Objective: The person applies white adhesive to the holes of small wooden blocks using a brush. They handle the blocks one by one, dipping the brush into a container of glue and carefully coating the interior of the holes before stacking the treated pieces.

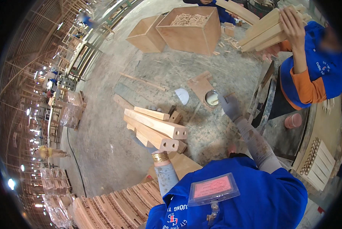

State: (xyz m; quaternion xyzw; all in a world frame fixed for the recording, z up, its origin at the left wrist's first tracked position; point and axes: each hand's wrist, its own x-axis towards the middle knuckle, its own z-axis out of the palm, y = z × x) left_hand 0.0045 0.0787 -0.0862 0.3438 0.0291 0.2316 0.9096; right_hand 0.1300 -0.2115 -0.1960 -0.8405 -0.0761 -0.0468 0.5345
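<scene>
pale wooden bars (155, 128) | grey glove (230, 107) (right) | blue jacket (247, 191)

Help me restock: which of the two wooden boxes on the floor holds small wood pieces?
The right box, open side up, is full of them; the left box shows none.

Left hand (150, 147) mostly hidden behind wooden pieces (155, 129); grip unclear.

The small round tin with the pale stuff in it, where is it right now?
In the head view, the round tin sits right of centre on a small wooden board on the floor, just left of the gloved right hand, which reaches toward it.
</scene>
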